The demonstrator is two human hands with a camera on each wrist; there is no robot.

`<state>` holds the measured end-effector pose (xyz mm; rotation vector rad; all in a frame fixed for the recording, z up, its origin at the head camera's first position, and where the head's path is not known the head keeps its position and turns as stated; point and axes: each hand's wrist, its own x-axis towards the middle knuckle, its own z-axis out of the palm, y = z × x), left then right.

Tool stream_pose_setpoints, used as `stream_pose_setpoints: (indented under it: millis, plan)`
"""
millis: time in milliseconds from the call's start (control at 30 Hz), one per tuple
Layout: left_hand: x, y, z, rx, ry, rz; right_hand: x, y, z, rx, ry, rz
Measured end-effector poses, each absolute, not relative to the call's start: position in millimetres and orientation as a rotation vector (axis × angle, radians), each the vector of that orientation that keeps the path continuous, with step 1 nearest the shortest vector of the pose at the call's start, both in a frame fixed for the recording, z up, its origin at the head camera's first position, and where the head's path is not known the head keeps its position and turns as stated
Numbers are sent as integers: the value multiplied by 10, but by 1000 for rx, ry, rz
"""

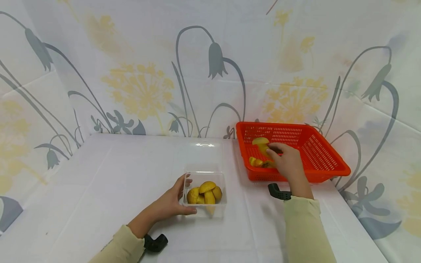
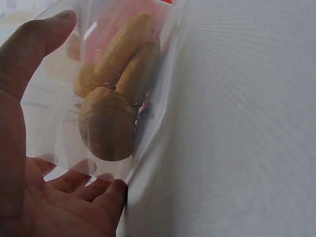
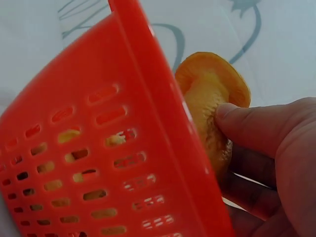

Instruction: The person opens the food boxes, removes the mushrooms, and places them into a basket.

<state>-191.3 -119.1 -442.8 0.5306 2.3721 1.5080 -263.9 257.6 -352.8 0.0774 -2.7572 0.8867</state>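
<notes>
Pinching a yellow mushroom (image 1: 262, 145) inside the orange basket (image 1: 323, 160), right hand (image 1: 288, 162); left hand (image 1: 171, 202) grips the clear box (image 1: 219, 176) beside it

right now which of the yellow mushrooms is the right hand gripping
The mushroom at the back of the orange basket, pinched by the right hand. Others lie loose at the basket's front or in the clear container.

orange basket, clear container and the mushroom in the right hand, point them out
orange basket (image 1: 323, 151), head view, bare mesh floor
clear container (image 1: 204, 177), head view, far wall
mushroom (image 3: 210, 81), right wrist view, cap
</notes>
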Motion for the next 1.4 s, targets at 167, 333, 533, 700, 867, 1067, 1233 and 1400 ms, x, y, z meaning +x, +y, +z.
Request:
stream_pose_setpoints:
  millis: [167, 333, 533, 700, 867, 1067, 1233, 1400]
  plan:
    - [-1916, -1185, -4430, 518, 2377, 1502, -2648, 2612, -3553, 30, -2752, 874]
    - [-1915, -1183, -4432, 510, 2378, 1495, -2643, 2616, -3554, -26, -2746, 851]
    - [-1910, -1186, -4435, 510, 2376, 1499, -2651, 2647, -3564, -96, -2747, 800]
    - [-1900, -1188, -4423, 501, 2389, 1478, -2665, 2654, -3563, -136, -2788, 757]
    - [-1904, -1191, -4424, 500, 2385, 1476, -2671, 2640, -3560, -191, -2837, 712]
    - [-1907, -1187, -4420, 493, 2389, 1468, -2679, 2641, -3566, -224, -2840, 665]
    - [-1907, -1184, -4416, 491, 2393, 1463, -2681, 2645, -3568, -237, -2830, 693]
    - [-1904, -1181, -4410, 486, 2387, 1465, -2688, 2654, -3558, -252, -2843, 715]
